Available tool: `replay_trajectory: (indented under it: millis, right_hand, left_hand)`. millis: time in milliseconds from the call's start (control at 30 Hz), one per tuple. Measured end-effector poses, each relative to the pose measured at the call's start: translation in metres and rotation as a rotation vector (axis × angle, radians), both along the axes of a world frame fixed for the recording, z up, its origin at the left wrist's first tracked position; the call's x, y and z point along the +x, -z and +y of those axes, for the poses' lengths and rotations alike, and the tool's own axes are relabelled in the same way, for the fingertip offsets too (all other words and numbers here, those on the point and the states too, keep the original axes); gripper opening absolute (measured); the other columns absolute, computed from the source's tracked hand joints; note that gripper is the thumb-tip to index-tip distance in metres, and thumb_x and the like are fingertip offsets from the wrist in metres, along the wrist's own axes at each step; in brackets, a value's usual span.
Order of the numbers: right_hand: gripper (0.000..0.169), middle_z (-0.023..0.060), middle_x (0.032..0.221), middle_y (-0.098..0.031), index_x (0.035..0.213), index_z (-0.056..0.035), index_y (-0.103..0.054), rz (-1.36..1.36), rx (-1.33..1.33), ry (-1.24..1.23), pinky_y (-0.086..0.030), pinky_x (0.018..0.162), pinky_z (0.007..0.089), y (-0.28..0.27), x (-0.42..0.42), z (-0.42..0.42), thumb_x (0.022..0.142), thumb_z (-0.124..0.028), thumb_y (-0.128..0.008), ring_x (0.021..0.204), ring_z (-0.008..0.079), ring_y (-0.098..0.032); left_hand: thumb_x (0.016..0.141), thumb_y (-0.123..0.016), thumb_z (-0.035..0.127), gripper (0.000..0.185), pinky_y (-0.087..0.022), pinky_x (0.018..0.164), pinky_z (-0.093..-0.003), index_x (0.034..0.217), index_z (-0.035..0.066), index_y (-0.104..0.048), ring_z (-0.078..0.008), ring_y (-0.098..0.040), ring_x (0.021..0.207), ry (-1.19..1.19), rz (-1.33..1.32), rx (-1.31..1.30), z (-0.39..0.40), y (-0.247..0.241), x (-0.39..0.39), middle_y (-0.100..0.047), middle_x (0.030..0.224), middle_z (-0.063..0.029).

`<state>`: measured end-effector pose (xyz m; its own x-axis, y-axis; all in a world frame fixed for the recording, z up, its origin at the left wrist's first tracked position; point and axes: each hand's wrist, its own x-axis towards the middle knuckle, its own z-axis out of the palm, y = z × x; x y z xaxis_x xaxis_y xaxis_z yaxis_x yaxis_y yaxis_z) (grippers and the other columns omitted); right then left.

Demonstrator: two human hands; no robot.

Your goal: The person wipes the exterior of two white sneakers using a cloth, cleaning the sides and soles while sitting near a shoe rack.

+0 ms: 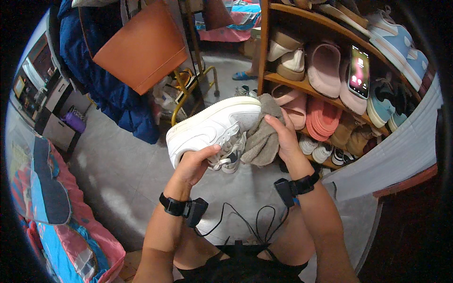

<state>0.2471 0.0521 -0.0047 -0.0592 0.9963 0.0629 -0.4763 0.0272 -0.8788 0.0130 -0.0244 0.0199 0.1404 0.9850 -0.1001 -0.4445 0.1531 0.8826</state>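
A white lace-up sneaker [207, 129] is held sideways in front of me, its pale sole facing up and away and its toe to the right. My left hand [194, 164] grips it at the ankle opening; the fingers are hidden inside the shoe, and the thumb lies near the laces. My right hand [286, 136] presses a grey-brown terry cloth [263, 138] around the toe. Part of the toe is covered by the cloth. Below the laces, another shoe [230, 163] with white laces shows on the floor, partly hidden.
A wooden shoe rack [263, 53] stands at the right with clogs, slippers and sneakers. A lit phone [359, 72] leans on a pink clog [348, 95]. A brown bag [141, 49] and blue puffer jacket [106, 81] hang at upper left. A black cable [244, 224] loops between my wrist devices.
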Motion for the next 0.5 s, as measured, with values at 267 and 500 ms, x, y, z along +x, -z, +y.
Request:
replay_trajectory:
  millis: [267,500]
  right_hand:
    - [0.047,0.0065,0.111,-0.059,0.123,-0.0028,-0.051,-0.007,-0.016,0.011,-0.047,0.086,0.0297,-0.002,0.01,-0.002,0.082,-0.016,-0.069,0.099,0.0165,-0.057]
    - [0.054,0.0108,0.113,-0.059,0.125,-0.0014,-0.049,-0.184,-0.005,0.096,-0.047,0.087,0.0318,-0.003,0.014,0.002,0.08,-0.022,-0.071,0.1,0.0202,-0.058]
  left_hand:
    - [0.077,-0.075,0.009,0.053,-0.045,0.064,-0.0261,0.123,0.002,-0.051,-0.0133,-0.055,0.08,0.164,0.445,0.038,-0.005,-0.001,-0.005,-0.059,0.098,-0.0024]
    - [0.079,-0.073,0.01,0.053,-0.048,0.075,-0.0278,0.125,-0.001,-0.05,-0.0142,-0.058,0.091,0.039,0.35,0.029,0.0,0.011,0.007,-0.06,0.108,-0.0044]
